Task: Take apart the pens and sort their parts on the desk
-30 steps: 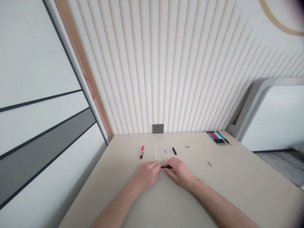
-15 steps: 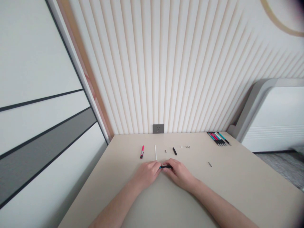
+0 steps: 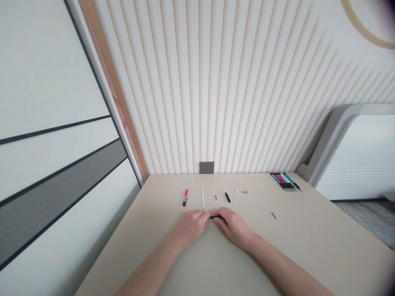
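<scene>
Between my hands lies a blue and black pen (image 3: pixel 215 217), level and just above or on the table. My left hand (image 3: pixel 194 224) is closed around its blue end. The fingers of my right hand (image 3: pixel 231 224) are wrapped round the black end. Most of the pen is hidden by my fingers. Just beyond my left fingers is a thin white rod (image 3: pixel 203 198). A black pen part (image 3: pixel 227 197) and a small dark spring-like piece (image 3: pixel 215 197) lie past my right hand. To the left of the rod rests a pink and black pen barrel (image 3: pixel 185 197).
Small pale pieces (image 3: pixel 245 192) lie behind the black part. A short dark piece (image 3: pixel 273 215) sits to the right. Several pens (image 3: pixel 282 181) line the far right corner of the beige table (image 3: pixel 148 209). A socket (image 3: pixel 206 167) is on the ribbed wall behind.
Both hands keep their hold on the pen, with only a very slight shift. The whole view has moved a little; the things on the table stay in place.
</scene>
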Action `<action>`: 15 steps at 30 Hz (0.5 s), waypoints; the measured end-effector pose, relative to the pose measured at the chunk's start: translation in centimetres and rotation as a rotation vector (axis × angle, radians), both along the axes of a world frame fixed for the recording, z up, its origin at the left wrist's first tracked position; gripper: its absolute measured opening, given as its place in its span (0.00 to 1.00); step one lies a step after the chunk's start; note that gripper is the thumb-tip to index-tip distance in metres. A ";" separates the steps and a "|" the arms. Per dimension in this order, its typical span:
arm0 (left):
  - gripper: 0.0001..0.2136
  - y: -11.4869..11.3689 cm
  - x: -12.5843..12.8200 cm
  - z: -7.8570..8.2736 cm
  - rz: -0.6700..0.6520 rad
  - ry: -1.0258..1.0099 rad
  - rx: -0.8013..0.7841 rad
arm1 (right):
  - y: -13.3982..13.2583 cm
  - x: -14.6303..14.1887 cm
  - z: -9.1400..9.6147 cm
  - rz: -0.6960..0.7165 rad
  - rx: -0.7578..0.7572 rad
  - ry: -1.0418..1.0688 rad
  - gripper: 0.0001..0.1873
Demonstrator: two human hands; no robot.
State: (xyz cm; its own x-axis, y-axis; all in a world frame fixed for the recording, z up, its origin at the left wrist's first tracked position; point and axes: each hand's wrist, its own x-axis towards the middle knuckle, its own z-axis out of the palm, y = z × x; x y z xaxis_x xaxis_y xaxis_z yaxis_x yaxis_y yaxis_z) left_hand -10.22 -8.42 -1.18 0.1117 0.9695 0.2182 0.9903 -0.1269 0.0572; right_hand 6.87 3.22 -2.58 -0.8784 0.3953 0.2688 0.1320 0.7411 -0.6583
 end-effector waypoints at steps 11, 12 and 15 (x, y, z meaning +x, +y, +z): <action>0.11 -0.4 -0.4 1.2 0.071 -0.002 -0.036 | 1.3 0.4 -0.6 -0.032 0.031 0.064 0.13; 0.11 -0.4 -0.4 1.2 0.074 -0.008 -0.034 | 1.3 0.4 -0.6 -0.026 0.034 0.067 0.14; 0.11 -0.4 -0.5 1.1 0.079 -0.036 -0.040 | 1.4 0.4 -0.7 -0.028 0.025 0.073 0.15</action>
State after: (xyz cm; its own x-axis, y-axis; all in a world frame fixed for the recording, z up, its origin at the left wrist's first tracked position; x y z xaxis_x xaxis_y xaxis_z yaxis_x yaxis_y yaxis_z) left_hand -10.68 -8.82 -0.11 0.0276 0.9829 0.1820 0.9943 -0.0457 0.0959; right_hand 7.30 4.63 -3.24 -0.8450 0.4116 0.3415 0.1053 0.7541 -0.6483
